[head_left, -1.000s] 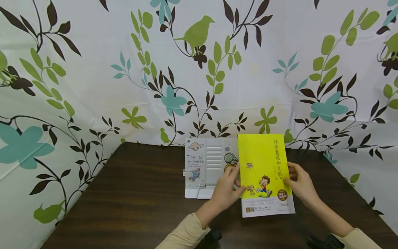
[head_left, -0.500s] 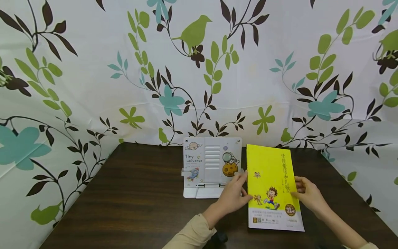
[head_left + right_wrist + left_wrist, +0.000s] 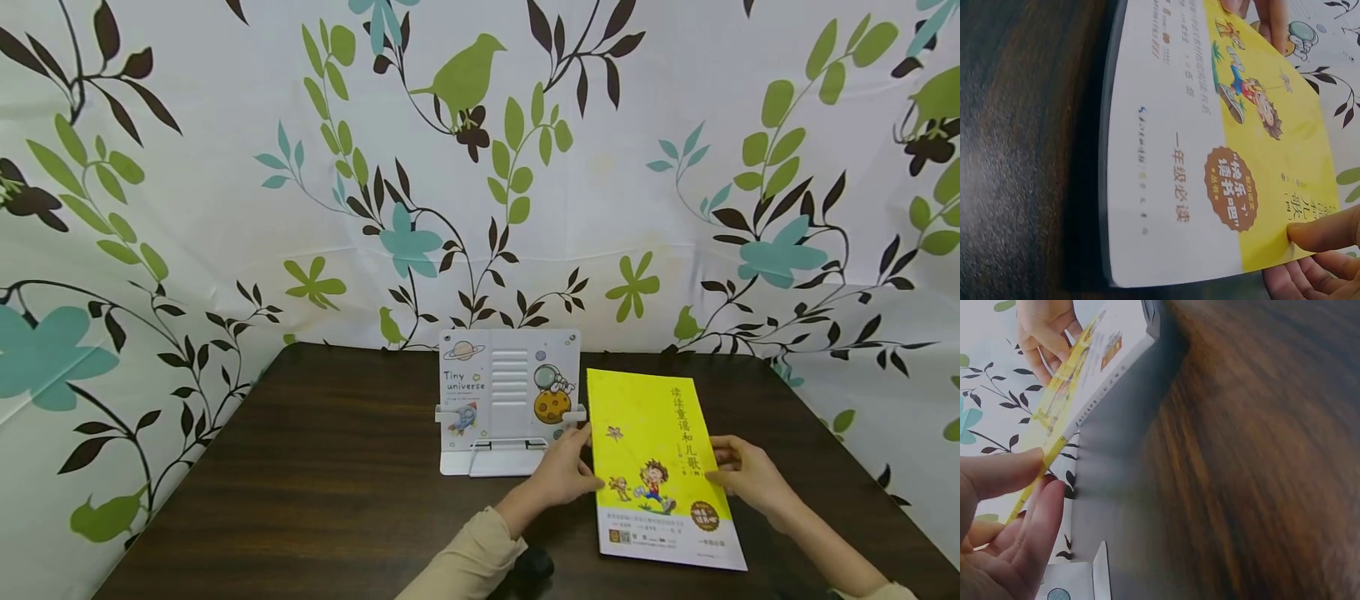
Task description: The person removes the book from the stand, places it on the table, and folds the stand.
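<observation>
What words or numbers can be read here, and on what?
"读读童谣和儿歌": title on the yellow paperback.
"快乐读书吧", "丛书": brown badge on its cover.
"一年级必读": its white lower band.
"Tiny universe": white book stand.
Too small or blurred: fine print on cover and stand, the bracketed mark after the title, the lettering on the spine.

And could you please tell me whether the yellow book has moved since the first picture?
Yes. Against the white stand in the head view, the yellow book has shifted right and lower, and no longer covers the stand's right edge.
</observation>
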Available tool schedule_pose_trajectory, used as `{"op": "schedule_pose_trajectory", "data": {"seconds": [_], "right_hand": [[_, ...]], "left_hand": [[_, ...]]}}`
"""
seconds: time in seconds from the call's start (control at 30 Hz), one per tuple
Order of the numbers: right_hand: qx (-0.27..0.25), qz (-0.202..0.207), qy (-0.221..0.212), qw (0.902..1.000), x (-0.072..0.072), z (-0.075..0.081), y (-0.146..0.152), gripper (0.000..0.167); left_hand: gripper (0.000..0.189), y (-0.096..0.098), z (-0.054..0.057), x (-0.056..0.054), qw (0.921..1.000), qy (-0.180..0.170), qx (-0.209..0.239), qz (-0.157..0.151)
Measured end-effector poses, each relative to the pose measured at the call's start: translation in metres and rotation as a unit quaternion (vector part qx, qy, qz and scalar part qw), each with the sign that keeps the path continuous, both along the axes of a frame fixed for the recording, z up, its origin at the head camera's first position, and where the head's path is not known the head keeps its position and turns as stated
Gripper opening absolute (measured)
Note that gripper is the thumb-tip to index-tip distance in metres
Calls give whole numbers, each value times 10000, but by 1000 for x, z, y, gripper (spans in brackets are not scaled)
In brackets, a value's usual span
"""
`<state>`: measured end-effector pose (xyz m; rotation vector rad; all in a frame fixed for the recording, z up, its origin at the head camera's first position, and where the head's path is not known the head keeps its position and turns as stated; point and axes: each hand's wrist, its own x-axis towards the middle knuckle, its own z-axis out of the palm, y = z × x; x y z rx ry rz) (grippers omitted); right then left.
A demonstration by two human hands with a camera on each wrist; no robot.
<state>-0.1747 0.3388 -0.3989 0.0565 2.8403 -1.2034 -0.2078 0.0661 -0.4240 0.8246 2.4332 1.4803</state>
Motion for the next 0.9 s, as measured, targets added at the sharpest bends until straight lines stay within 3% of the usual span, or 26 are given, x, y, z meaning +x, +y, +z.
{"op": "schedule_pose_trajectory", "data": {"seconds": [0.17,0.33,0.5,0.67,0.9], "right_hand": [[-94,-1,-201,9998,-3,-3,4,57],[-276,-38,-494,9984,-7,-8,6,57],[-254,-141,-723,9970,-10,-12,8,59],[-189,-190,-945,9952,-14,-15,11,61],[-526,-313,-1310,9895,-13,-19,15,63]], "left_hand": [[76,3,-4,-3,9986,-472,211,-96],[68,4,-8,-7,9970,-692,298,-170],[73,5,-12,-10,9956,-868,297,-191],[65,7,-15,-10,9955,-946,-26,-18],[64,8,-17,-11,9967,-662,-439,155]]}}
